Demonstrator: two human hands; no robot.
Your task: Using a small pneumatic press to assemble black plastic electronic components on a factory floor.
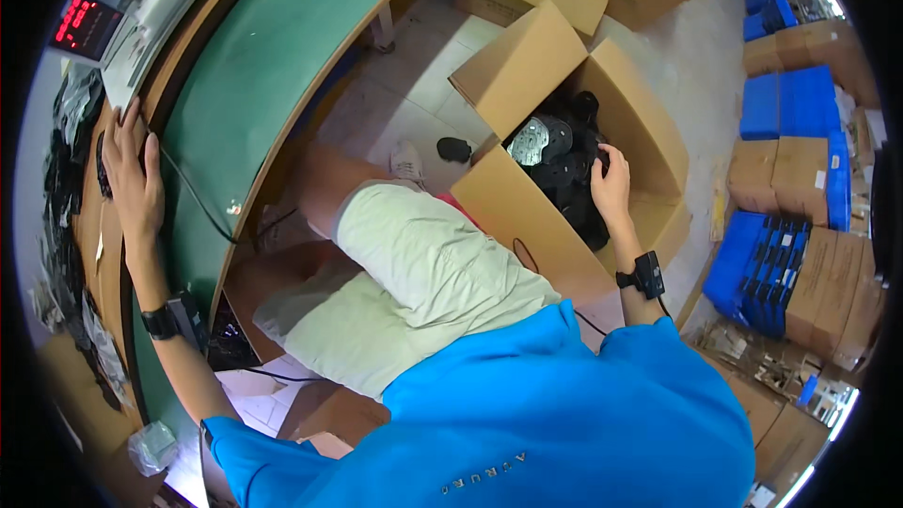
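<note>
My left hand (134,174) lies with its fingers stretched out on the wooden ledge along the green-topped bench (254,66). A small dark object (102,167) shows beside its fingers; whether they touch it I cannot tell. On my right, an open cardboard box (649,113) holds several black rounded parts (564,169) and one clear or silvery piece (529,141). Reaching into this box, my right hand (611,186) has its fingers bent round the edge of a black part. My thumb there is mostly hidden.
A dark rounded piece (454,150) lies on the tiled floor near my shoe. Black plastic bags (71,160) line the bench's far-left side, below a red-lit display (85,26). Blue crates (790,103) and cartons (781,174) are stacked at the right. A cable (193,188) crosses the bench.
</note>
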